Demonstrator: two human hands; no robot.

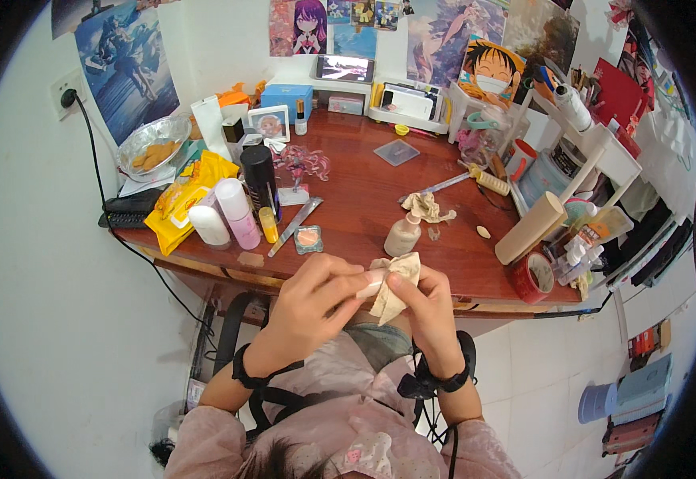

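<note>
Just over the desk's front edge, my left hand is closed round a small white piece, partly hidden by my fingers; its exact kind I cannot make out. My right hand pinches a cream-coloured crumpled tissue against that piece, thumb on top. Right behind my hands a small squat bottle with pale contents and a narrow neck stands upright on the desk. Another crumpled tissue lies behind the bottle. To the left, a small square compact with an orange-pink centre rests near my left hand.
At left stand a black spray can, a pink bottle and a yellow wipes pack. A beige cylinder and a red tape roll sit at right, beside a white shelf. A phone leans at the back.
</note>
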